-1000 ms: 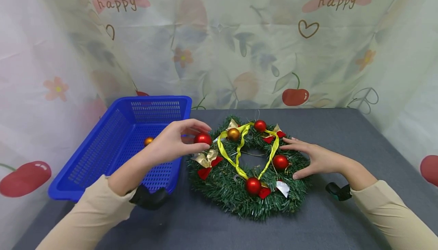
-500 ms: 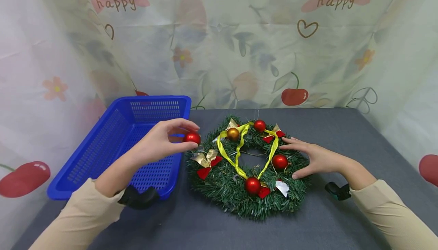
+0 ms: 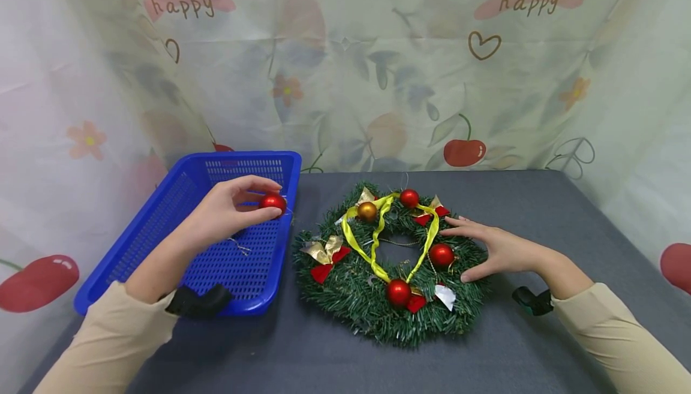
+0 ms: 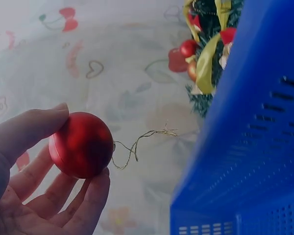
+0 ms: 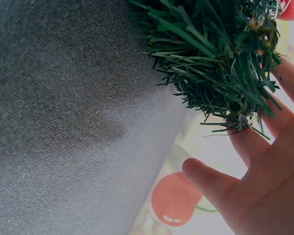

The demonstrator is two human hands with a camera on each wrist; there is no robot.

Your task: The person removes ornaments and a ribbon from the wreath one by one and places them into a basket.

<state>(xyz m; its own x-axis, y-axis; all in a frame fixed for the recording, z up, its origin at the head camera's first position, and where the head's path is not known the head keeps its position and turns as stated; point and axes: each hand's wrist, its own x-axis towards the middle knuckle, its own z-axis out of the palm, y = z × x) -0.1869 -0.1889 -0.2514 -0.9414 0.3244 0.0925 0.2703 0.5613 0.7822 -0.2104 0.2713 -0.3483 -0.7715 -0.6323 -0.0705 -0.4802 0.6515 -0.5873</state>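
Note:
My left hand [image 3: 224, 209] pinches a shiny red bauble [image 3: 273, 204] between thumb and fingers, above the right part of the blue basket [image 3: 298, 172]. In the left wrist view a gold string trails from the bauble [image 4: 82, 145]. A green wreath [image 3: 356, 310] lies on the grey table, with red baubles, a gold bauble [image 3: 367, 211], bows and a yellow ribbon [image 3: 435, 226]. At the wreath's right side my right hand [image 3: 504, 250] rests with fingers spread. In the right wrist view, its fingers [image 5: 250, 144] lie along the wreath's needles [image 5: 206, 54].
The plastic basket stands left of the wreath, with a gold string [image 3: 240, 246] showing inside it. A patterned curtain [image 3: 345, 82] hangs behind the grey table [image 3: 518, 196] and along both sides.
My left hand has moved left with the red bauble, from beside the wreath to over the basket. The gold bauble in the basket is now hidden. My right hand has stayed in place.

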